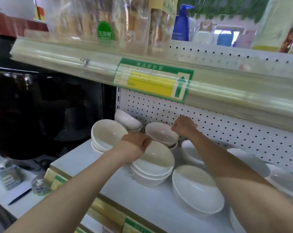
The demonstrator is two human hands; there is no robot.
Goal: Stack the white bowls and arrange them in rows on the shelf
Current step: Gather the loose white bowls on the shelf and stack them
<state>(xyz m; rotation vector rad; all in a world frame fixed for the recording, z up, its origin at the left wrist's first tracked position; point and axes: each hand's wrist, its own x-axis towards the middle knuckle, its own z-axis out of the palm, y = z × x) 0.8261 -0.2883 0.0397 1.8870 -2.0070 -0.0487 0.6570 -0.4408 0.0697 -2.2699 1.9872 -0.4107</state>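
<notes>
Glossy white bowls (107,133) sit in short stacks near the left edge of a shop shelf (142,204), where the left hand (135,142) curls over the front stack (152,167) at its rim and the right hand (184,126) grips the rim of the rear stack (161,133); they are probably heavy, slippery and chippable, and best lifted by their rims.

On the white shelf (139,204), the left grip (135,142) curls over the rim of the top bowl (156,159) of a front stack. The right grip (184,126) pinches the rim of a tilted bowl (161,134) atop the stack behind. Another stack (105,134) stands to the left, and a single bowl (197,189) sits nearer on the right, before the pegboard (209,121).
</notes>
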